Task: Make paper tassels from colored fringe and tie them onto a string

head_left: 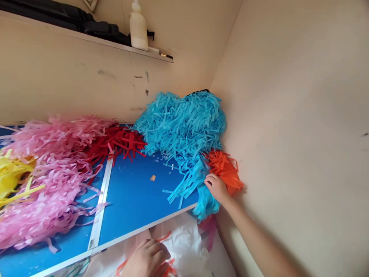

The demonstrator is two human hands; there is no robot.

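My right hand [216, 187] reaches to the table's far right corner, its fingers closed on a bunch of light blue paper strips [198, 192] that trails off the big blue shredded-paper pile [181, 123]. An orange strip bundle [226, 171] lies right behind that hand, against the wall. My left hand [147, 257] is low, below the table's front edge, resting on white paper or plastic [187, 246] with orange strips [167, 267] on it; its fingers are curled, and what they hold is not clear.
The blue table [132, 200] with a white line carries pink strips [49, 181], red strips [115, 144] and yellow strips [11, 177] on the left. Walls close in behind and at the right. A shelf [100, 40] above holds a white bottle [138, 27] and dark bags.
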